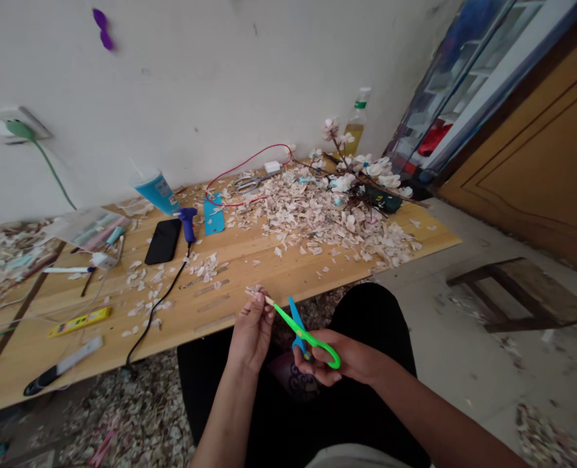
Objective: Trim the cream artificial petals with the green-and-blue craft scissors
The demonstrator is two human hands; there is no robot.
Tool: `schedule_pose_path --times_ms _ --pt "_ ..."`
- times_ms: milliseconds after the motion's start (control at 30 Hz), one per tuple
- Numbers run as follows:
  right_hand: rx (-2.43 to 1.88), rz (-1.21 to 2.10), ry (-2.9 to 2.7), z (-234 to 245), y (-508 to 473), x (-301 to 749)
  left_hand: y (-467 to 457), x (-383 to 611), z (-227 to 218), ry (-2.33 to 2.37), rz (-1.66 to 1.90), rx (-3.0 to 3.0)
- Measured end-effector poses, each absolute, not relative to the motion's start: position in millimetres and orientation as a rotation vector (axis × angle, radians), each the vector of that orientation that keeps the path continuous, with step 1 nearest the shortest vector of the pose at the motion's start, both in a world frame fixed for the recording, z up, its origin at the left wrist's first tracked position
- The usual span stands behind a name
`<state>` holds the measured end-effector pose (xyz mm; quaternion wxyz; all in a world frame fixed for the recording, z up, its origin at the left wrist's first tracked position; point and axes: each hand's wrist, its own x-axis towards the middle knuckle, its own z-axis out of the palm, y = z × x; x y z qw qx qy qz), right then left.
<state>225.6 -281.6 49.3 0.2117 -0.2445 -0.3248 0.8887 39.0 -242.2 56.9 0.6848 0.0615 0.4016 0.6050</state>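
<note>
One pair of scissors, held open by the right fingers, should be kept off the left fingers (pinching a petal).

Left hand partly hides a pale piece, too small to name; right, the brown panel is cut off!
</note>
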Motion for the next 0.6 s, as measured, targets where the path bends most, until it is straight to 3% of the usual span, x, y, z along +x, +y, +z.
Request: schedule_pose_path --times_ms 600 --pt "-0.678 2.490 -0.922 47 -280 229 -256 41 56 0.930 1.075 0.500"
